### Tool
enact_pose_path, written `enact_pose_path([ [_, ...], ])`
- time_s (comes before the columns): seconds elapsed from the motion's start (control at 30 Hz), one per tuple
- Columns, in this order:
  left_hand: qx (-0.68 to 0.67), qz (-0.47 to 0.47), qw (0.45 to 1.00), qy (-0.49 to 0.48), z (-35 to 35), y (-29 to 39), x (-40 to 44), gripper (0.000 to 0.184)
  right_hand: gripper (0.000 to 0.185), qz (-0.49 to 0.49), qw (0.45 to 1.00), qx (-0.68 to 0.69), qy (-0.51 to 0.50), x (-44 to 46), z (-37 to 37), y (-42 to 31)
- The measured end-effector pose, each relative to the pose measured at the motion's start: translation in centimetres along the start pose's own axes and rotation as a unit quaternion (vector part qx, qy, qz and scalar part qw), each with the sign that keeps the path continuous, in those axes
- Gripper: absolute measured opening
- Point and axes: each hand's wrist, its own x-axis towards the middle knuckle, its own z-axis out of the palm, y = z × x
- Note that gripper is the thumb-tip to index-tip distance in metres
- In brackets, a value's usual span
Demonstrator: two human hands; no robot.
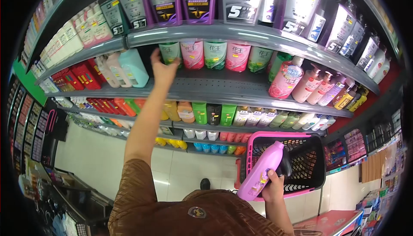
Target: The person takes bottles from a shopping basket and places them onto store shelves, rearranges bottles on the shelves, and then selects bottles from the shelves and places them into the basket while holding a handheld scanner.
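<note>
My left hand reaches into the middle shelf, its fingers around the sides of a green bottle at the left end of a row of green and pink bottles. My right hand holds a pink-purple bottle that lies tilted in front of my body, over the left side of a black basket with a pink rim. Something dark shows behind the bottle's upper part; I cannot make out what it is. Right of the green bottle stands a pink bottle.
Above, a shelf edge carries large grey and purple packs. A light blue bottle stands left of my left hand, pump bottles at the right. Lower shelves hold more bottles. A red-topped counter is at the lower right.
</note>
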Motion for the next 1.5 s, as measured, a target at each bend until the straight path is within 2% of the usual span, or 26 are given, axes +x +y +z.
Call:
enact_pose_path([
  [0.07, 0.095, 0.054, 0.994, 0.031, -0.2, -6.9, 4.7, 0.112, 0.060, -0.014, 1.000, -0.008, 0.022, -0.4, -0.8, 0.1],
  [0.13, -0.016, -0.073, 0.996, -0.048, 0.0, -6.4, 6.0, 0.119, 0.060, -0.029, 0.999, -0.009, 0.041, -0.7, -0.9, 0.2],
  [0.17, -0.075, -0.116, 0.986, -0.091, 0.2, -6.3, 6.1, 0.113, 0.060, -0.032, 0.998, -0.007, 0.056, -0.9, -0.8, 0.3],
  [0.2, -0.078, -0.115, 0.986, -0.095, 0.2, -6.1, 6.1, 0.113, 0.060, -0.035, 0.997, -0.005, 0.070, -1.0, -0.7, 0.5],
  [0.27, -0.039, -0.108, 0.977, -0.178, 0.1, -5.7, 6.0, 0.109, 0.059, -0.050, 0.996, 0.007, 0.074, -1.2, -0.1, 0.9],
  [0.3, -0.066, -0.092, 0.980, -0.167, 0.0, -5.5, 5.5, 0.101, 0.059, -0.047, 0.995, 0.004, 0.087, -1.6, 0.7, 0.9],
  [0.33, -0.069, -0.092, 0.978, -0.172, 0.2, -5.8, 5.6, 0.101, 0.060, -0.043, 0.994, 0.002, 0.101, -1.9, 1.1, 0.8],
  [0.4, 0.001, -0.075, 0.988, -0.138, -0.2, -5.9, 5.6, 0.094, 0.060, -0.044, 0.993, -0.015, 0.113, -1.6, 0.5, 1.8],
  [0.43, -0.010, -0.055, 0.990, -0.131, -0.5, -5.7, 5.2, 0.088, 0.060, -0.041, 0.991, -0.033, 0.119, -1.7, 0.2, 2.2],
  [0.53, 0.033, -0.069, 0.985, -0.152, -2.0, -4.1, 3.7, 0.088, 0.060, -0.026, 0.993, -0.018, 0.118, -1.7, 0.2, 2.5],
  [0.7, 0.044, -0.048, 0.989, -0.134, -2.8, 0.2, -0.7, 0.083, 0.062, -0.022, 0.996, -0.011, 0.087, -1.3, 0.4, 2.0],
  [0.77, 0.114, -0.045, 0.982, -0.143, -2.2, 2.7, -2.2, 0.084, 0.063, -0.006, 0.997, -0.008, 0.071, -1.1, 0.0, 2.0],
  [0.93, 0.107, -0.040, 0.974, -0.193, 2.9, 6.8, -6.1, 0.091, 0.065, -0.001, 0.998, -0.010, 0.063, -1.2, -1.1, 1.3],
  [1.03, 0.062, -0.004, 0.973, -0.224, 7.6, 8.1, -8.0, 0.094, 0.065, -0.011, 0.997, -0.014, 0.079, -2.0, -2.3, 0.8],
  [1.13, 0.113, -0.004, 0.956, -0.269, 12.5, 10.3, -9.5, 0.100, 0.065, -0.030, 0.996, -0.014, 0.085, -2.5, -3.0, 0.2],
  [1.3, 0.090, 0.013, 0.962, -0.256, 18.6, 11.7, -11.2, 0.099, 0.068, -0.032, 0.995, -0.008, 0.097, -3.8, -4.5, -1.2],
  [1.5, 0.102, 0.019, 0.967, -0.234, 21.9, 11.9, -11.8, 0.100, 0.068, -0.038, 0.993, -0.026, 0.109, -4.8, -6.3, -2.0],
])
